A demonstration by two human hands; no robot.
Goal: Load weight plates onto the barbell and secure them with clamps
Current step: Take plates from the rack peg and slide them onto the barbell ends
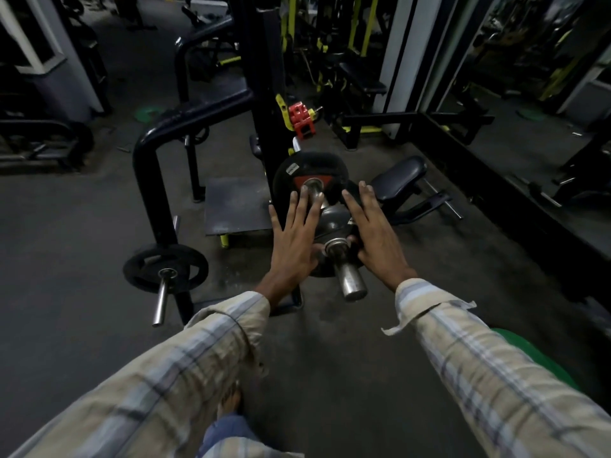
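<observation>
at lower left of the frame a black plate (166, 269) sits on its own steel peg. at centre the left hand (295, 236) and right hand (377, 233) flank a dark weight plate (334, 219) on the barbell sleeve (348, 279), fingers spread flat and gripping nothing, likely pressing it home. it looks matte and scuffed, seated behind a steel collar.

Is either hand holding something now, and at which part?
Both hands, left and right, press a dark weight plate on the steel sleeve, at its two side edges, fingers spread flat. Neither closes a grip.
</observation>
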